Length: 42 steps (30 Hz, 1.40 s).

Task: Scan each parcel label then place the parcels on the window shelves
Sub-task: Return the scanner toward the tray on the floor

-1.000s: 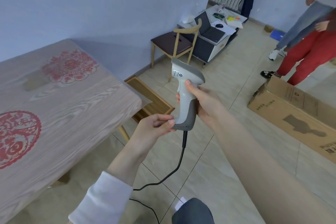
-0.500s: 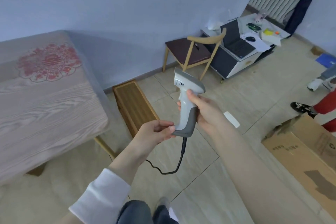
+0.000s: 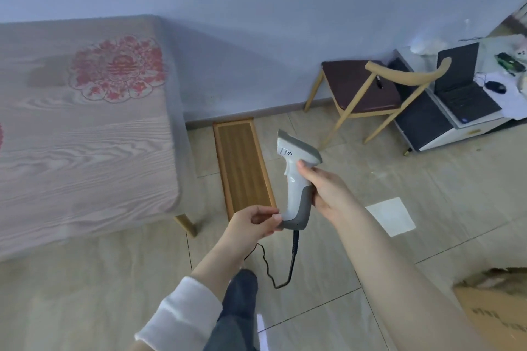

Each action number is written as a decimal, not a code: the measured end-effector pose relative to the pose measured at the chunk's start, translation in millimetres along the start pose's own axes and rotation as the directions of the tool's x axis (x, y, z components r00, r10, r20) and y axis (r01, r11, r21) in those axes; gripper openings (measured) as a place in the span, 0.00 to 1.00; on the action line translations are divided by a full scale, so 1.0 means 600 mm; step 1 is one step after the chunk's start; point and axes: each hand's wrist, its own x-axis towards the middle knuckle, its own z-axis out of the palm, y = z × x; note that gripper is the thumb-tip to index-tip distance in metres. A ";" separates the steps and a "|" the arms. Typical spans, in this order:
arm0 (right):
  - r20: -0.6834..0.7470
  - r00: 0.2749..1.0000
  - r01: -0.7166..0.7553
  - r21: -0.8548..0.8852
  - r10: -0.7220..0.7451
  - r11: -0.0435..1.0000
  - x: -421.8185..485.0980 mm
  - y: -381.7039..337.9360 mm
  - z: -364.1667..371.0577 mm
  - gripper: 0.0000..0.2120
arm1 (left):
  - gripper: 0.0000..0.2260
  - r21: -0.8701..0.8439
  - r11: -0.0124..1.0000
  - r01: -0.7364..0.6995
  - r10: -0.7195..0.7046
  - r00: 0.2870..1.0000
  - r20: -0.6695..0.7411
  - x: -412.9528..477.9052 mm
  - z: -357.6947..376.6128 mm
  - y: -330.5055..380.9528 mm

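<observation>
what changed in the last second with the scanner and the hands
Nothing was taken hold of or let go. Only the view swung: the cardboard box slid to the lower right corner, the chair shifted right, and the two people standing at the right went out of view. Unchanged: the right hand grips the scanner by its handle, the left hand pinches its base, and it stays upright.

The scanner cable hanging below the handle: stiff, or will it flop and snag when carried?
Probably floppy: the cable droops from the scanner and curls into a loose loop. It looks thin, so it is likely light and barely tugs. The loop hangs low near the leg, so it may snag.
</observation>
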 end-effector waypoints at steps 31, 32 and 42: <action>-0.020 0.939 -0.305 -0.508 0.343 0.806 0.687 0.409 0.008 0.16 | 0.05 -0.148 0.908 0.392 -0.412 0.773 -0.482 0.589 -0.055 -0.426; -0.010 0.944 -0.285 -0.526 0.330 0.801 0.691 0.415 0.007 0.16 | 0.06 -0.139 0.906 0.401 -0.414 0.762 -0.498 0.595 -0.053 -0.434; 0.003 0.960 -0.239 -0.513 0.281 0.825 0.702 0.455 0.002 0.12 | 0.12 -0.120 0.921 0.371 -0.369 0.731 -0.574 0.604 -0.056 -0.466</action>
